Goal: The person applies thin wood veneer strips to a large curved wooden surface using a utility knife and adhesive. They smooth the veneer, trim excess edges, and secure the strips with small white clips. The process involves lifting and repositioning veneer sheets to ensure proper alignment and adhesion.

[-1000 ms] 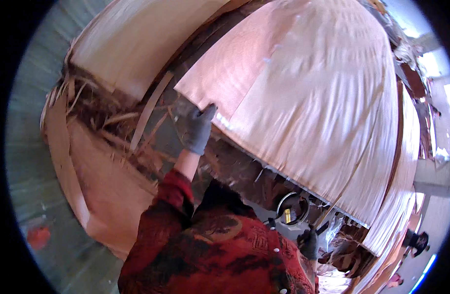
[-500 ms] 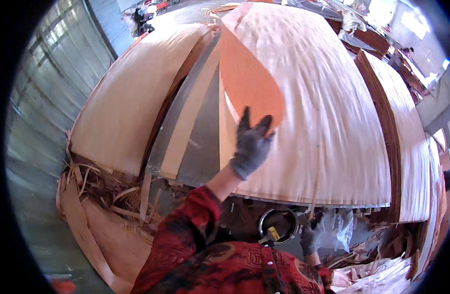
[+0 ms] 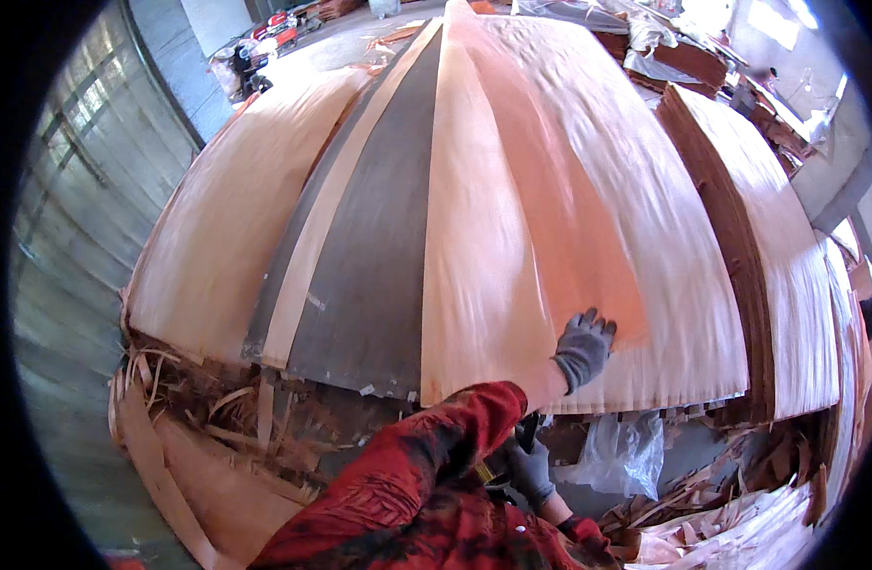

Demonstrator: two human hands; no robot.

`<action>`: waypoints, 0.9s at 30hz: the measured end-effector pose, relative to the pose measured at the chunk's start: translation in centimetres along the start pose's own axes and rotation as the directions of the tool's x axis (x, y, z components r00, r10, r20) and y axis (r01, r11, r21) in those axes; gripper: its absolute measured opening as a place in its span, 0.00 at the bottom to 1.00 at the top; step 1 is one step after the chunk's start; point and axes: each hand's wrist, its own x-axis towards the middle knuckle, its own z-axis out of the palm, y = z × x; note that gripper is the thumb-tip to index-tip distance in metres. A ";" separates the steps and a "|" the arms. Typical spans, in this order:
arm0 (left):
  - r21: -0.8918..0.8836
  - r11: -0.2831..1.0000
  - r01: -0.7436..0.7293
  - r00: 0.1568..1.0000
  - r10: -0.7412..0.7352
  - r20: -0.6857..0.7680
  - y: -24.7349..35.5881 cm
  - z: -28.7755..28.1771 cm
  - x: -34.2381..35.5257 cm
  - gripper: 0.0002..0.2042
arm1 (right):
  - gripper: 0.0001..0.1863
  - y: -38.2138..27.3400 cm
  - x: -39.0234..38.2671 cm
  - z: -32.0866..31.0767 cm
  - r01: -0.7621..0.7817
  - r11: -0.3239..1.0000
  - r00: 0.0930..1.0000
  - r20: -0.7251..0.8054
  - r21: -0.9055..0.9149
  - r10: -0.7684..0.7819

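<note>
Facing a broad pale wood pile (image 3: 659, 275); folding a thin orange sheet (image 3: 555, 218) over on top; resting the left hand (image 3: 586, 348), partly open, fingers slightly spread, on its near end; hanging the right hand (image 3: 533, 471) below the pile's edge, showing too little to tell its grip.

Glare whitens the upper right — edges bow toward black corners.

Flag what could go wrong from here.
1. The orange sheet looks bent over beneath the left hand; it might crack if pressed hard.
2. Clear plastic hangs beside the right hand and could snag on it.
3. Loose wood scraps at the front could catch clothing.
</note>
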 end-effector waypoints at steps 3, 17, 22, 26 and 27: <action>-0.097 0.995 -0.013 0.996 0.021 0.081 0.1 -0.9 -1.5 0.23 | 0.08 0.1 -0.4 0.7 0.131 0.983 0.988 -0.064 -0.128 -0.140; -0.901 0.264 0.343 0.543 -0.839 -0.039 -18.9 -14.9 -25.2 0.26 | 0.16 -7.4 4.3 1.9 0.377 0.674 0.815 -0.118 -0.635 -0.567; -0.727 0.341 0.597 0.358 -0.923 -0.139 -19.0 -13.4 -36.2 0.29 | 0.14 -7.3 4.4 -1.7 0.334 0.856 0.889 -0.171 -0.395 -0.426; -0.766 0.332 0.551 0.280 -0.938 -0.205 -18.1 -11.0 -41.9 0.24 | 0.13 -8.4 3.7 -7.1 0.398 0.860 0.877 -0.142 -0.320 -0.459; -0.802 0.335 0.495 0.246 -0.939 -0.240 -19.1 -9.8 -44.0 0.22 | 0.15 -10.2 2.1 -7.9 0.334 0.924 0.930 -0.091 -0.187 -0.355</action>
